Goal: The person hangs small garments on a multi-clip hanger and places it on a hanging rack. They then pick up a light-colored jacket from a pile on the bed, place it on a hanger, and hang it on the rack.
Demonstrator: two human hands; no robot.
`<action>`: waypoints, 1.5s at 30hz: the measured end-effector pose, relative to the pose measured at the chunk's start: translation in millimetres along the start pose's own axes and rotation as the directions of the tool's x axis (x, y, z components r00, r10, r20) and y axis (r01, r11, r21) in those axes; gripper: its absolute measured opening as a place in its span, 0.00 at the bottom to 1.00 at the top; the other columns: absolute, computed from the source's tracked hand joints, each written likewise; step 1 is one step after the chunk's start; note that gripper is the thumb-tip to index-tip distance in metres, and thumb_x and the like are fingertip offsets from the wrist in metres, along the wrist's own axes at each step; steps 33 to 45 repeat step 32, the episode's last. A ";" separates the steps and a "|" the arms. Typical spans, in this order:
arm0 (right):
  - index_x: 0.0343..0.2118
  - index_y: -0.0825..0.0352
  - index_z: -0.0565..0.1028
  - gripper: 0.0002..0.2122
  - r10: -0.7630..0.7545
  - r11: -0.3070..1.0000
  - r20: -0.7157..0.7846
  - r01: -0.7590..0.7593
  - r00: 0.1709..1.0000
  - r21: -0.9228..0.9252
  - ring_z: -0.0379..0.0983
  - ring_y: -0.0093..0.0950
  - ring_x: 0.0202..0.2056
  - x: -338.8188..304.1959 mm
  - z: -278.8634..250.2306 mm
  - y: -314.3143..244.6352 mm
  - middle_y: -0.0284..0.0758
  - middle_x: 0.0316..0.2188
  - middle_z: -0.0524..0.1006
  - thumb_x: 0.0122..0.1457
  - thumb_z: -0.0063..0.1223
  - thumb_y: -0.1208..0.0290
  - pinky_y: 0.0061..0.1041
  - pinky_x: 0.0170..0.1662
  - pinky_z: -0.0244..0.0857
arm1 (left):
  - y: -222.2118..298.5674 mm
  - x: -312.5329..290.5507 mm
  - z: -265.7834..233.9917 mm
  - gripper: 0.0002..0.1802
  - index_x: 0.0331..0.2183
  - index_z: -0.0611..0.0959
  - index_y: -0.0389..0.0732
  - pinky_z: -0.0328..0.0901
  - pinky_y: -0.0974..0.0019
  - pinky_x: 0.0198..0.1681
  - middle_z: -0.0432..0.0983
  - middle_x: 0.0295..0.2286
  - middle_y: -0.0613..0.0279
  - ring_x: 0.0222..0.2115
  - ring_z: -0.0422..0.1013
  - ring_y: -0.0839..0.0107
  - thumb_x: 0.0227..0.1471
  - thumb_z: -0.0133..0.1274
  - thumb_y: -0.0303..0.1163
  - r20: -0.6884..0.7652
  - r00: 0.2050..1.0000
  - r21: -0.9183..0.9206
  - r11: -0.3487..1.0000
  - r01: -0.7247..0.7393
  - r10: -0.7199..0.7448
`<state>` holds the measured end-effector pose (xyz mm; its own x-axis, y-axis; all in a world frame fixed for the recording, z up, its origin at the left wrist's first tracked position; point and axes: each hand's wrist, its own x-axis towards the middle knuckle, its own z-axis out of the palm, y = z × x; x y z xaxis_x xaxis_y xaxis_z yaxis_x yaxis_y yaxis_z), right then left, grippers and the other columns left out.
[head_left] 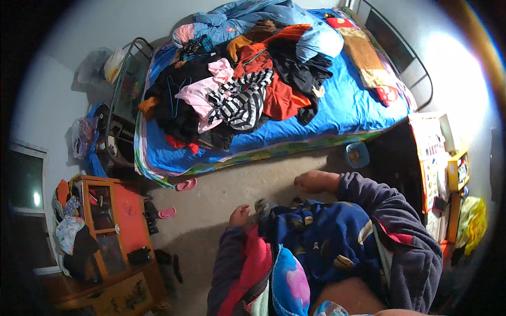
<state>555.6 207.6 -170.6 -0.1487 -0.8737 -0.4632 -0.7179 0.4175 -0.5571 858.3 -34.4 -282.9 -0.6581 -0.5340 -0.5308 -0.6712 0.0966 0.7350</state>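
Observation:
Both of my hands are held out above the floor, short of the bed. My left hand (240,215) comes out of a dark grey sleeve with its fingers loosely bent and a little apart, and I see nothing in it. Over to the right, my right hand (316,181) has its fingers curled in, with no object showing. The nearest thing to both is the dark blue patterned cloth (321,231) over my front and lap. On the bed (348,113) lies a heap of clothes: a pink garment (197,100), a black-and-white striped one (245,102), orange-red ones (282,100) and black ones.
A blue plastic basin (357,155) stands by the bed's near side. Pink slippers (186,184) lie on the floor (237,181). An orange cabinet (124,216) is at the left. A light-blue quilt (247,16) and a pillow (363,52) lie on the bed; a blue hanger (176,97) rests on black clothes.

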 end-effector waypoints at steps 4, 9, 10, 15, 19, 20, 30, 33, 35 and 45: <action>0.48 0.66 0.75 0.18 0.087 0.992 -0.025 -0.084 0.996 0.089 0.75 0.45 0.45 80.2 -67.1 56.2 0.47 0.43 0.78 0.57 0.52 0.64 0.40 0.50 0.67 | 15.9 58.1 -22.5 0.17 0.47 0.78 0.37 0.70 0.66 0.42 0.79 0.36 0.57 0.35 0.75 0.72 0.58 0.51 0.34 0.040 0.999 -0.399 0.916 0.041 -0.027; 0.45 0.68 0.75 0.17 0.064 0.998 -0.387 -0.052 0.920 0.042 0.74 0.48 0.44 197.7 -147.4 117.7 0.50 0.41 0.77 0.54 0.51 0.64 0.44 0.46 0.69 | 56.8 167.4 -62.3 0.15 0.46 0.78 0.37 0.69 0.65 0.44 0.78 0.36 0.58 0.37 0.74 0.70 0.59 0.50 0.32 0.122 0.992 -0.416 0.909 0.028 0.025; 0.44 0.68 0.75 0.17 0.088 0.995 -0.406 -0.058 0.910 0.084 0.74 0.48 0.44 222.3 -168.6 127.2 0.51 0.41 0.77 0.53 0.51 0.65 0.44 0.46 0.69 | 73.0 199.9 -71.8 0.15 0.46 0.78 0.38 0.69 0.64 0.44 0.78 0.36 0.57 0.37 0.74 0.68 0.58 0.50 0.32 0.040 0.987 -0.226 0.963 -0.144 0.157; 0.53 0.65 0.70 0.23 0.231 0.940 -0.641 -0.338 0.732 -0.048 0.63 0.49 0.56 358.4 -241.0 160.0 0.48 0.55 0.66 0.51 0.50 0.70 0.42 0.59 0.60 | 157.8 332.2 -115.5 0.14 0.44 0.80 0.40 0.68 0.58 0.44 0.77 0.36 0.51 0.37 0.74 0.56 0.55 0.51 0.31 -0.061 0.914 0.169 0.907 -0.387 0.401; 0.62 0.65 0.58 0.37 0.558 0.819 -0.720 -0.413 0.413 0.398 0.59 0.47 0.61 417.5 -290.7 213.5 0.47 0.60 0.64 0.49 0.61 0.65 0.39 0.62 0.57 | 218.7 431.8 -131.0 0.14 0.44 0.80 0.39 0.68 0.59 0.42 0.76 0.35 0.50 0.37 0.74 0.55 0.55 0.51 0.31 0.045 0.937 0.028 0.937 -0.349 0.347; 0.63 0.65 0.57 0.39 0.578 0.809 -0.703 -0.404 0.415 0.426 0.58 0.47 0.61 426.8 -296.2 224.2 0.48 0.60 0.63 0.47 0.63 0.64 0.39 0.63 0.56 | 229.9 446.4 -129.8 0.14 0.44 0.80 0.39 0.68 0.59 0.42 0.76 0.35 0.50 0.37 0.74 0.55 0.56 0.51 0.32 0.007 0.898 0.042 0.897 -0.439 0.439; 0.51 0.66 0.72 0.22 0.594 0.795 -0.317 -0.479 0.739 0.372 0.74 0.44 0.47 429.4 -328.6 203.5 0.50 0.44 0.77 0.59 0.53 0.56 0.37 0.50 0.67 | 256.0 483.6 -172.2 0.16 0.43 0.81 0.37 0.69 0.58 0.45 0.79 0.38 0.49 0.39 0.76 0.55 0.57 0.49 0.36 0.126 0.948 0.076 0.950 -0.303 0.292; 0.53 0.66 0.72 0.25 0.586 0.690 -0.265 -0.300 0.766 0.659 0.75 0.40 0.47 424.7 -356.7 183.9 0.52 0.43 0.77 0.59 0.53 0.52 0.38 0.51 0.66 | 265.6 498.0 -184.2 0.22 0.49 0.79 0.40 0.67 0.58 0.49 0.78 0.44 0.45 0.46 0.75 0.56 0.53 0.55 0.34 0.167 0.959 -0.133 0.969 -0.209 0.230; 0.53 0.66 0.72 0.25 0.586 0.690 -0.265 -0.300 0.766 0.659 0.75 0.40 0.47 424.7 -356.7 183.9 0.52 0.43 0.77 0.59 0.53 0.52 0.38 0.51 0.66 | 265.6 498.0 -184.2 0.22 0.49 0.79 0.40 0.67 0.58 0.49 0.78 0.44 0.45 0.46 0.75 0.56 0.53 0.55 0.34 0.167 0.959 -0.133 0.969 -0.209 0.230; 0.53 0.66 0.72 0.25 0.586 0.690 -0.265 -0.300 0.766 0.659 0.75 0.40 0.47 424.7 -356.7 183.9 0.52 0.43 0.77 0.59 0.53 0.52 0.38 0.51 0.66 | 265.6 498.0 -184.2 0.22 0.49 0.79 0.40 0.67 0.58 0.49 0.78 0.44 0.45 0.46 0.75 0.56 0.53 0.55 0.34 0.167 0.959 -0.133 0.969 -0.209 0.230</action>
